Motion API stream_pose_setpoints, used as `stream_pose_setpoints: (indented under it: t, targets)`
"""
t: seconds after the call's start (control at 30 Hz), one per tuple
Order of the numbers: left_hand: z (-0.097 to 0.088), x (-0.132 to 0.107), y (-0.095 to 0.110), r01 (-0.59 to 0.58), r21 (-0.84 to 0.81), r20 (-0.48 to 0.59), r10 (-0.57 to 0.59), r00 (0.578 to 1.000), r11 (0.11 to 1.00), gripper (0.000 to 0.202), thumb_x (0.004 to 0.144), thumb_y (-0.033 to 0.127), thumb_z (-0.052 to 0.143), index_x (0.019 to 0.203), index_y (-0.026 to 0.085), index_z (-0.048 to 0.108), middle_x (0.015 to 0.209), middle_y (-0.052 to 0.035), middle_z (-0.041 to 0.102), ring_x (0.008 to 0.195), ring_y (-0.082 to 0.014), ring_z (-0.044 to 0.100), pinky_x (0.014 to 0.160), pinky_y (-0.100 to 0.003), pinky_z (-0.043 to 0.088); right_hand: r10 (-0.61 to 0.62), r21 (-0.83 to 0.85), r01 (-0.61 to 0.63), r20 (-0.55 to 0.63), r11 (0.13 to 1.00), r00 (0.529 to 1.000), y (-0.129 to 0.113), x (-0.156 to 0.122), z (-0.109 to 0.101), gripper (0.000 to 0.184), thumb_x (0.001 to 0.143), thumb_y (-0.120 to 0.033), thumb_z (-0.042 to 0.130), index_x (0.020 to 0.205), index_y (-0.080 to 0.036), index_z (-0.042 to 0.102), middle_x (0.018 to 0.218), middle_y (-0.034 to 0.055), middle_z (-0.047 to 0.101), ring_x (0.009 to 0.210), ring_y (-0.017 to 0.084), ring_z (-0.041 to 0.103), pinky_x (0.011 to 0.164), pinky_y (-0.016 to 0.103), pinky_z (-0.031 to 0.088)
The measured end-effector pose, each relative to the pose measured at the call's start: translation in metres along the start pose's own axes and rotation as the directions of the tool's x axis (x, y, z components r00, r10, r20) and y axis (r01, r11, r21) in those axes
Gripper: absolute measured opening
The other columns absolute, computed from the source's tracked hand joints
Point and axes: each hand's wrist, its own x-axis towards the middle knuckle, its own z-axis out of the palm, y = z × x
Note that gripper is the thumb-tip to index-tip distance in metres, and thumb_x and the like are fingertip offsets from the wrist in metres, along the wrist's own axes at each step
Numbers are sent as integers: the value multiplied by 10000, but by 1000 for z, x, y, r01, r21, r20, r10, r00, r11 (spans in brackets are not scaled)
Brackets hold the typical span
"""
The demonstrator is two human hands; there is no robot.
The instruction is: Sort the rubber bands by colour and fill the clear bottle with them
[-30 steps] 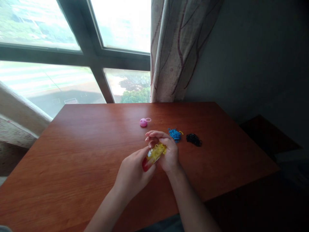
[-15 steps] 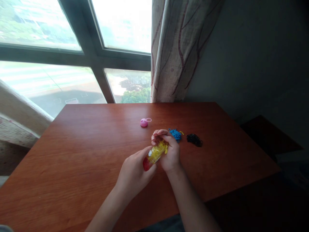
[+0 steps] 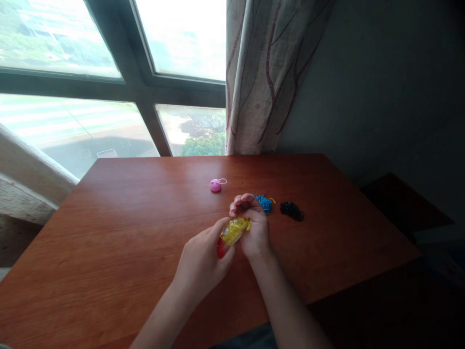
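Note:
My left hand (image 3: pixel 202 253) is closed around a small clear container (image 3: pixel 231 233) with a reddish bottom end, tilted up toward the right. Yellow loops that look like rubber bands (image 3: pixel 240 225) fill it and bulge out at its upper end. Cupped beside that end is my right hand (image 3: pixel 256 232), palm turned toward it and fingers curled but apart. Some of the yellow loops touch its palm near the thumb base. I see nothing gripped in its fingers.
A pink round cap (image 3: pixel 215 185) with a looped strap lies farther back on the brown table (image 3: pixel 109 252). Beyond my right hand is a pile of blue bands (image 3: pixel 264 203) with a yellow strand, then a black pile (image 3: pixel 291 211). A window (image 3: pixel 189 128) and curtain (image 3: pixel 254 97) stand behind.
The yellow loops sit lower, away from my right fingers, and look more bunched at the container's end. My right fingers have shifted slightly; the left hand keeps its hold.

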Motion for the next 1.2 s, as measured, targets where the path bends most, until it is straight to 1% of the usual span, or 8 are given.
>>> stream_pose_setpoints:
  t: [0.13, 0.27, 0.47, 0.63, 0.8, 1.0, 1.07, 1.2]
  targets:
    - [1, 2, -1, -5, -3, -15, 5, 1000, 1000, 428, 838, 218, 567, 1257, 278, 510, 1056, -23, 721, 903, -225, 693, 709, -271, 461, 26, -32, -24, 43, 999, 999, -1, -1, 0, 291, 633, -52, 534, 807, -212, 702, 794, -1, 702, 675, 124, 615, 620, 231, 439]
    - [3, 0, -5, -16, 29, -21, 17, 1000, 999, 448, 822, 221, 578, 1263, 261, 512, 1091, -47, 718, 923, -239, 696, 725, -280, 470, 92, -49, -91, 28, 995, 995, -2, -1, 1, 173, 805, -227, 550, 843, -191, 715, 809, 36, 722, 726, 149, 645, 609, 232, 447]
    - [-1, -4, -7, -45, 55, 34, 43, 998, 997, 407, 796, 190, 560, 1200, 233, 547, 1058, -57, 719, 888, -231, 692, 723, -280, 470, 232, -94, -225, 76, 970, 970, -7, 3, -2, 385, 915, -487, 486, 935, -173, 708, 879, 63, 734, 776, 162, 658, 630, 238, 482]
    - [-6, -6, -6, -59, 46, 89, 55, 995, 997, 373, 803, 194, 550, 1174, 235, 554, 972, -37, 716, 810, -214, 679, 687, -276, 454, 296, -146, -277, 130, 950, 946, -10, 3, -3, 409, 911, -525, 485, 982, -174, 683, 912, 73, 729, 830, 171, 661, 653, 242, 491]
    - [-6, -4, -10, -97, 58, 70, 93, 993, 994, 455, 785, 166, 544, 1232, 254, 530, 1092, -57, 702, 911, -231, 677, 749, -292, 465, 337, -250, -292, 160, 923, 928, -11, 0, 0, 328, 893, -426, 557, 1124, -200, 614, 948, 61, 736, 849, 169, 668, 676, 246, 488]
    - [-5, -4, -11, -110, 52, 87, 106, 991, 993, 439, 779, 174, 556, 1212, 245, 558, 1055, -58, 713, 916, -246, 677, 742, -305, 475, 514, -447, -387, 207, 806, 832, -18, 2, 0, 393, 915, -479, 555, 1143, -165, 619, 975, 81, 733, 846, 171, 668, 782, 296, 487]
    - [-3, -4, -11, -99, 11, 76, 98, 992, 995, 437, 781, 175, 555, 1212, 245, 558, 1057, -51, 713, 920, -240, 675, 757, -306, 477, 536, -415, -426, 194, 804, 822, -18, 5, -1, 413, 907, -504, 558, 1098, -148, 644, 963, 87, 733, 813, 158, 661, 777, 286, 485]
    - [1, -4, -12, -77, -57, 34, 79, 996, 995, 450, 774, 164, 557, 1217, 244, 557, 1103, -48, 706, 933, -221, 669, 792, -294, 471, 499, -247, -464, 100, 851, 861, -14, 12, -1, 423, 887, -528, 557, 971, -132, 682, 874, 76, 734, 745, 137, 651, 702, 239, 486]
